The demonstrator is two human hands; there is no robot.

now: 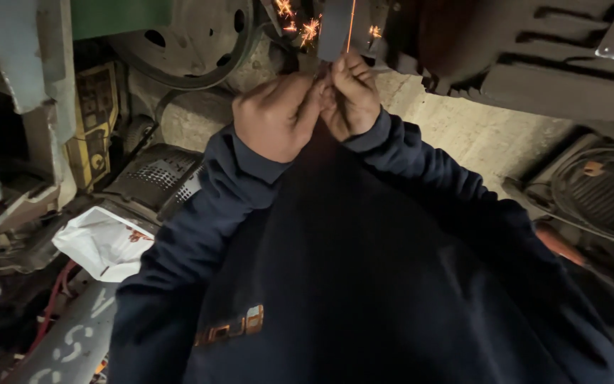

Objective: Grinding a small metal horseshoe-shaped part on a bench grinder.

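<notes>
My left hand and my right hand are raised together in front of my chest, fingertips pinched on one small metal piece that is mostly hidden between them. The piece is pressed up against a grey grinding belt at the top of the view. Orange sparks fly off around the contact point. Both arms wear dark navy sleeves.
A large grey pulley wheel sits left of the belt, a dark machine housing at the upper right. A white crumpled bag lies at lower left, beside a dark vented cover. A round wire guard is on the right.
</notes>
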